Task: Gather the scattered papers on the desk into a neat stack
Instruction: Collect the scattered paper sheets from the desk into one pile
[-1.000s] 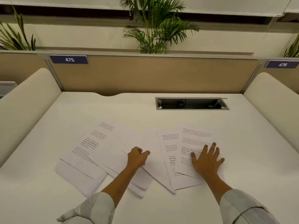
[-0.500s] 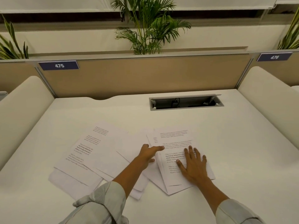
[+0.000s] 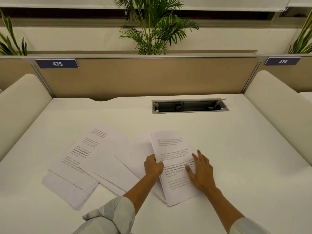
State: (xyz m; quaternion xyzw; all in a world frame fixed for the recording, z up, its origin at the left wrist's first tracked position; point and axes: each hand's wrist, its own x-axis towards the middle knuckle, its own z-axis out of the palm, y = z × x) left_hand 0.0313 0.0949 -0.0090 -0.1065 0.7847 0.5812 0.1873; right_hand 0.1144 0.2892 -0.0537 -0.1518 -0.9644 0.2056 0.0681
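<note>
Several white printed sheets lie fanned across the near middle of the white desk (image 3: 236,149). A small pile of sheets (image 3: 170,146) sits on the right, its edges roughly aligned. My right hand (image 3: 200,173) lies flat on that pile with fingers spread. My left hand (image 3: 152,166) is curled against the pile's left edge, fingers tucked at the paper. More sheets (image 3: 101,154) overlap at an angle to the left, and the lowest sheet (image 3: 67,188) juts out toward the near left.
An open cable tray slot (image 3: 190,106) is set into the desk at the back right. A tan partition (image 3: 143,76) with labels 475 and 476 closes the back. Padded cream dividers (image 3: 22,102) flank both sides. Plants (image 3: 152,31) stand behind.
My right hand has slid the right-hand sheets leftward into a tighter pile. My left hand has moved right from the middle sheets to that pile's left edge.
</note>
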